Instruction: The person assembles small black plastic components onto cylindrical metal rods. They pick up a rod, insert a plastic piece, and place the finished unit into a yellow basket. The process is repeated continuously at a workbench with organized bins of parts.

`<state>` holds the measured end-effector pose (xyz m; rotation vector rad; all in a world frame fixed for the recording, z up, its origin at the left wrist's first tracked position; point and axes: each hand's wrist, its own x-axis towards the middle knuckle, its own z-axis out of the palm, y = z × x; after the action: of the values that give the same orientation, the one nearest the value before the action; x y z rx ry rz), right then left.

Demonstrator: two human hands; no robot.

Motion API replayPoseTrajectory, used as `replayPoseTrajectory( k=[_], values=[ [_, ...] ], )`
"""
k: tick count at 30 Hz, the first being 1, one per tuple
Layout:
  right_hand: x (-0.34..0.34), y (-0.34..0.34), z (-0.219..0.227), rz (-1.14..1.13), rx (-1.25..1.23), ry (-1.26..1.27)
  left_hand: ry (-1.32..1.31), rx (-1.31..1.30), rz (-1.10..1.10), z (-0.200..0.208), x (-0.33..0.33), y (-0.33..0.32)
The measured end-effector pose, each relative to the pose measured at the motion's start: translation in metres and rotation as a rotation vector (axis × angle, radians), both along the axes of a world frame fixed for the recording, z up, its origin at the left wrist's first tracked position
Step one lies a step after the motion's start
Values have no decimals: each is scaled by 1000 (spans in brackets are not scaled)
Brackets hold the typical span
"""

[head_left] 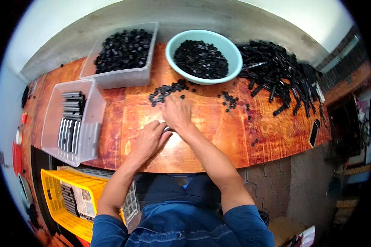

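My left hand (149, 139) is closed around a short dark tube (166, 129); only its shiny end shows past the fingers. Just beyond it, my right hand (176, 114) reaches across with bent fingers at the near edge of a loose heap of small black ring-like parts (167, 91). Its fingertips point down, and whatever they pinch, if anything, is hidden. The two hands are close together above the brown wooden table (202, 142).
A clear bin (123, 78) of black caps and a light-blue basin (238, 61) of small black parts stand at the back. Black tubes (276, 70) are piled right. Another clear bin (90, 140) holds dark tubes at left; a yellow crate (49, 206) sits below.
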<state>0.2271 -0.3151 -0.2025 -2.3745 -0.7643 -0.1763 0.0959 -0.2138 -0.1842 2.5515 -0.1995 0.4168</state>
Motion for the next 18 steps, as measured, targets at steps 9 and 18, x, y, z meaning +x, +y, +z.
replayPoseTrajectory(
  k=[9, 18],
  values=[
    [-1, -3, -1, -4, 39, -33, 47, 14, -51, 3, 7, 1],
    [-6, -9, -8, -18, 100, -48, 35, 52, -76, 3, 4, -4]
  ],
)
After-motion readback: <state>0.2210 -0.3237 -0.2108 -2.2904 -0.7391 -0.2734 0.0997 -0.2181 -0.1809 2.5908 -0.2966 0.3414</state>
